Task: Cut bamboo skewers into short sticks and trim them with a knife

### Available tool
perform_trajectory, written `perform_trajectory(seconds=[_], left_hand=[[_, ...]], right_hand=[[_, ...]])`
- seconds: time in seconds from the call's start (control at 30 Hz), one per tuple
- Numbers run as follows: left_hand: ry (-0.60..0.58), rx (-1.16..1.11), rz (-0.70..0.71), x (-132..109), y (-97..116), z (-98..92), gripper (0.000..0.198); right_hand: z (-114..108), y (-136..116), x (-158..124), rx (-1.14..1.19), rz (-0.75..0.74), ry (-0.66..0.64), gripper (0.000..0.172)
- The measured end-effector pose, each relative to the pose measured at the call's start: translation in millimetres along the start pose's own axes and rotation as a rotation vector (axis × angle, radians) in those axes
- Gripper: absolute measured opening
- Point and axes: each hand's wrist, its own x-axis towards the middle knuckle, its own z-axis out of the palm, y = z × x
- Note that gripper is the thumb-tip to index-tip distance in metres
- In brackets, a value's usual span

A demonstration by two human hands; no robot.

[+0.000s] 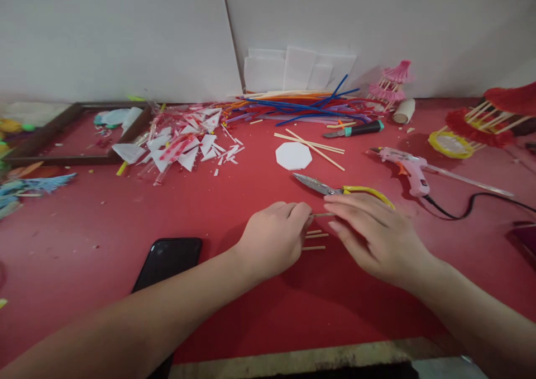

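Thin tan wooden stick [321, 215]: frame's centre, held crosswise, perhaps for control.
Short tan wooden rods [317, 235]: just below centre, likely for easy reach.
Yellow-handled metal scissors [314, 184]: just above, probably kept handy.
Left hand [274, 236]: fingers closed, pinching the stick's left end.
Right hand [379, 236]: thumb and fingers parted at its right end; cannot tell if gripping.

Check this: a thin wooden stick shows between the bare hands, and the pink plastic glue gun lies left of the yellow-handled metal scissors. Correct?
Not quite: the head view shows the pink plastic glue gun lying right of the yellow-handled metal scissors. The thin wooden stick does show between the bare left hand and right hand.
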Motion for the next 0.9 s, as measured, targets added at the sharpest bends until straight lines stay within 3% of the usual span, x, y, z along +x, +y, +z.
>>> perform_trajectory(seconds=[0.17,0.43,0.67,0.9], left_hand=[[-0.015,0.030,0.065,1.5,0.8,2.4,0.018],[-0.046,-0.118,0.077,4.4,-1.6,3.5,0.021],[-0.029,-0.053,0.095,2.7,0.1,1.9,0.022],[0.006,0.024,0.123,-0.4,4.5,3.0,0.014]], right_hand=[[16.8,-0.4,-4.5,-0.080,-0.019,-0.148,0.025],[19.3,1.9,-1.4,-0.046,-0.020,-0.125,0.023],[14.0,-4.6,2.3,-0.185,-0.022,-0.168,0.026],[13.7,-5.4,3.7,-0.075,0.038,-0.222,0.024]])
